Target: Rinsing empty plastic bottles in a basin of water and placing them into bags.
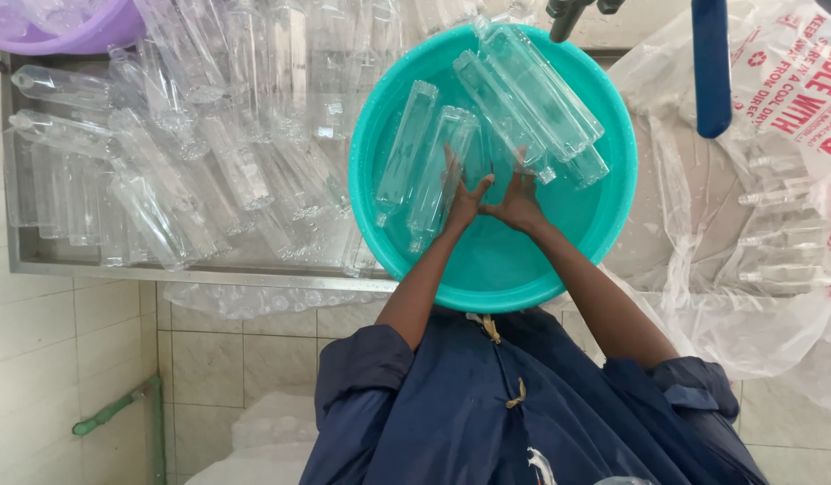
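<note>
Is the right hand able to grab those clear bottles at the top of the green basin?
Probably yes. The right hand is already inside the teal basin, just below the clear bottles leaning on the far rim, and nothing lies between them.

To my left a shallow stainless steel tray (38, 260) carries a heap of clear plastic bottles (191, 153), lying crosswise over one another. At the far left corner sits the rim of a purple plastic tub (83, 38). To my right a crumpled clear plastic bag with red print (774, 180) holds more clear bottles (783, 238) stacked on their sides. A blue upright bar (712, 67) hangs down in front of that bag, and a dark tap spout (566, 13) shows at the top edge. Below the tray, pale wall tiles (65, 332) carry a green pipe (119, 409).
</note>
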